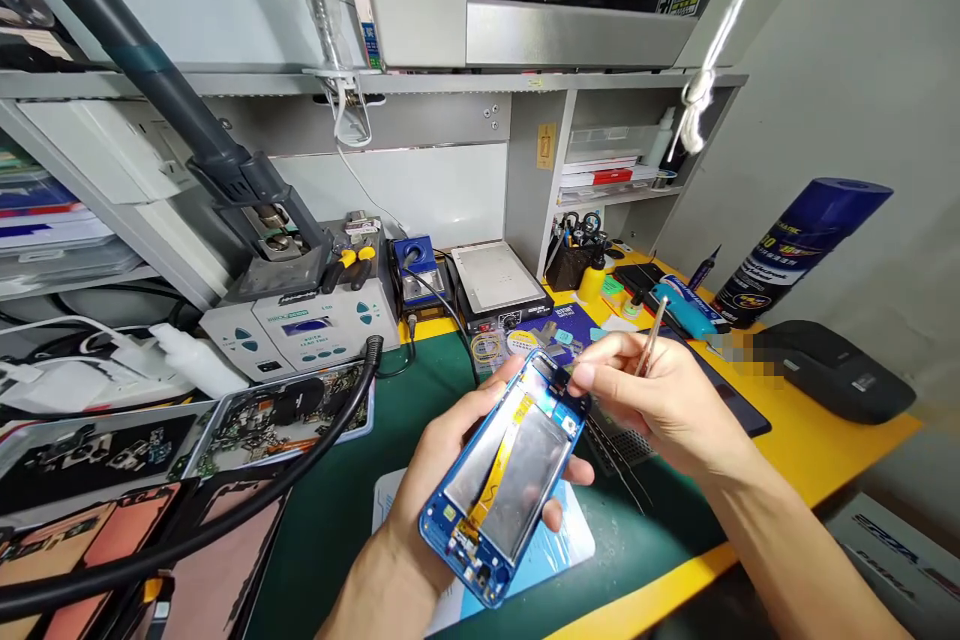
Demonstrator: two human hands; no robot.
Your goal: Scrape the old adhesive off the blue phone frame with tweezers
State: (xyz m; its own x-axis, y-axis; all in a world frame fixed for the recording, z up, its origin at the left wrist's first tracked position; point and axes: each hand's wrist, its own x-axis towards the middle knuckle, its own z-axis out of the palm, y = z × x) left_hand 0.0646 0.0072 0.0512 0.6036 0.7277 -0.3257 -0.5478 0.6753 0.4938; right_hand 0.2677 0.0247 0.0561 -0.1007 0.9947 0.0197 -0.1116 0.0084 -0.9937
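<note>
My left hand [431,465] is wrapped around an opened blue phone frame [525,485], tilted with its inside facing me. A yellow flex cable [499,465] runs lengthwise over the silvery battery bay. At the upper end of the frame, my right hand [667,400] has its thumb and index finger pinched together at the edge; any small part between them is too hidden to make out. Slim metal tweezers [652,330] are tucked in that same hand, pointing upward. Beneath the phone lies a light blue and white sheet [574,530] on the green mat [337,530].
A black hose [330,450] crosses the left side over trays of phone parts [285,420]. Behind stand a rework station [300,330], a soldering unit [424,280] and a flat heating plate [499,280]. A spray can [802,245] and a black case [832,370] are on the right.
</note>
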